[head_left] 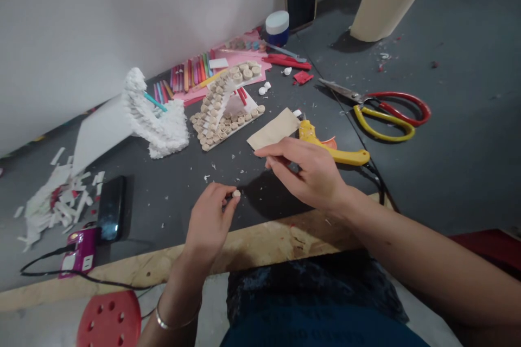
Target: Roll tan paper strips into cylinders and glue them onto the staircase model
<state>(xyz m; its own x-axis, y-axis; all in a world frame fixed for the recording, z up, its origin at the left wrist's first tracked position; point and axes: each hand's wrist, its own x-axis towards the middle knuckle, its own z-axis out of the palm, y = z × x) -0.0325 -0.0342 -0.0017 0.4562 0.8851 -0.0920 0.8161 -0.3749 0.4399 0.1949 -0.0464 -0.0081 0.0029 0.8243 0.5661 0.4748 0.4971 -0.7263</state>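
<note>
My left hand is closed in a pinch on a small rolled paper coil, held just above the dark grey table. My right hand hovers to the right of it, fingers curled together pointing left; whether anything is in them I cannot make out. Beyond the hands lies a tan paper piece. Further back stands a curved model covered with paper coils and, to its left, a white fringed paper shape.
A yellow glue gun lies right of my right hand, with red and yellow scissors beyond. A phone and purple power strip sit left. Coloured strips, a jar, white scraps and a red stool are around.
</note>
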